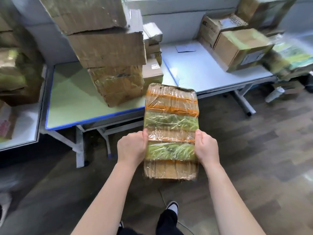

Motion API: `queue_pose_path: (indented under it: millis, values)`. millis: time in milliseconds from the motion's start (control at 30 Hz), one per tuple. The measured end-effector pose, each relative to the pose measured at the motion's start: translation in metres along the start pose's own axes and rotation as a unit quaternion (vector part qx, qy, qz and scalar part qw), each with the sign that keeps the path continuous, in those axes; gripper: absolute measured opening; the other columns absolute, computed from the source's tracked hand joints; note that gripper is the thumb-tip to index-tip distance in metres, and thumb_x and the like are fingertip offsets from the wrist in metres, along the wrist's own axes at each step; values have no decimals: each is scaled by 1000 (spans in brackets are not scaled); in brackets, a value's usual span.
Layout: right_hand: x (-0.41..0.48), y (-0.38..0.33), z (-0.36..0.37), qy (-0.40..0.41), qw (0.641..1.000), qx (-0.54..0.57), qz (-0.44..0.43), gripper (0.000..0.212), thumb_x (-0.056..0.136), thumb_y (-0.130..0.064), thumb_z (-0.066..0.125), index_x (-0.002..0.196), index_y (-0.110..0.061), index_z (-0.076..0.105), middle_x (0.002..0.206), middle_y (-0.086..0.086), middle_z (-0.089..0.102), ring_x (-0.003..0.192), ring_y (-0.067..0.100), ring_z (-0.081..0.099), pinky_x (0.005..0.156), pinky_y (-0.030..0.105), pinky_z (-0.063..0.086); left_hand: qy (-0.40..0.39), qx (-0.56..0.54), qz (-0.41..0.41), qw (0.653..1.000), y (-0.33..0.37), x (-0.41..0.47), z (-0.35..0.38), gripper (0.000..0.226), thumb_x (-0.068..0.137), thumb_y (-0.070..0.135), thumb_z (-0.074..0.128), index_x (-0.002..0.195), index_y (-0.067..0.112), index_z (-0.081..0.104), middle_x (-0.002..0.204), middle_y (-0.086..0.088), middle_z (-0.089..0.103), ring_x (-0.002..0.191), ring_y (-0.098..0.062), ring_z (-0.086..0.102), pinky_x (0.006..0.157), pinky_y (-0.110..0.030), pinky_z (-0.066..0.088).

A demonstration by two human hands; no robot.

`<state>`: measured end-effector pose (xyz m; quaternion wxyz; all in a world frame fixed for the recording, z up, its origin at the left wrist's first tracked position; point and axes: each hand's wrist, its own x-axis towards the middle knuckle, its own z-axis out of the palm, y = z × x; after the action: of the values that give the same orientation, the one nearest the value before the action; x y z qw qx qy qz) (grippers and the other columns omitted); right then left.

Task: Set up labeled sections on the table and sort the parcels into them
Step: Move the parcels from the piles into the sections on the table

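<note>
A tape-wrapped parcel (171, 119) is held in the air just in front of the table (71, 99), gripped at its long edges by the left hand (131, 148) and the right hand (206, 148). It should be kept level and set on the table clear of the box stack (110, 53). No address can be read on it, and the paper sheet (185, 48) far back on the table is blurred.
</note>
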<state>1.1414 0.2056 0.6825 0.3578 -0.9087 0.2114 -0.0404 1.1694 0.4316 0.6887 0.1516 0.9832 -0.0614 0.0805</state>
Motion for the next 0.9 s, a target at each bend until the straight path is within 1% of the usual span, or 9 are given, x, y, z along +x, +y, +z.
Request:
queue_pose_path:
  millis: [100,200,300,400,500,633,700,767,900]
  values:
    - [26,20,-29,8,1000,-3,-15,36,106,-26,33,76,-17,51,68,-6,52,67,17,47,58,29,29,-6,10,9,1000,40,17,12,62,94,46,4,61,20,49,60,-2,62,55,-26,59,45,-27,31]
    - [50,33,-49,24,999,3,-23,40,105,-26,35,68,-22,47,63,-13,48,61,7,45,53,16,31,2,7,16,1000,70,33,20,61,96,43,11,58,18,51,55,-3,59,50,-26,58,43,-25,26]
    - [74,36,-65,45,998,12,-34,47,105,-27,39,59,-34,36,57,-13,44,57,3,43,52,10,31,-6,11,17,1000,90,53,26,70,94,46,5,62,16,59,58,-2,61,54,-26,59,46,-28,38]
    - [103,35,-78,58,997,21,-41,49,104,-26,40,56,-31,36,55,-11,45,55,5,43,50,14,33,-1,12,15,1000,106,83,29,70,93,48,5,63,15,59,59,-2,62,56,-26,59,48,-29,36]
    - [134,33,-88,74,996,11,-47,50,105,-26,39,55,-26,37,54,-9,46,54,7,44,51,17,31,16,4,28,999,121,116,34,62,96,46,16,58,16,53,54,-3,56,52,-28,57,47,-27,26]
    - [173,31,-104,96,995,13,-38,50,105,-26,38,55,-25,37,55,-7,47,55,8,44,50,23,29,5,6,41,999,146,162,39,54,102,39,30,72,11,65,72,-11,67,69,-34,62,54,-30,27]
    - [191,36,-116,110,994,14,-22,50,105,-27,36,55,-26,36,56,-7,46,56,10,43,50,26,28,14,5,53,998,164,182,42,50,101,38,34,72,10,65,71,-11,67,63,-32,59,52,-29,26]
    - [204,40,-126,124,992,12,-7,49,105,-28,35,56,-26,35,57,-6,45,59,17,43,54,32,25,25,-16,64,998,179,196,44,46,100,36,38,71,10,62,67,-11,66,53,-26,48,50,-28,24]
    - [222,68,-149,147,989,-6,26,50,105,-30,33,57,-22,37,56,-2,45,60,23,44,59,33,27,-6,-11,107,994,218,217,61,44,101,35,35,77,9,61,68,-9,64,54,-22,41,53,-29,28]
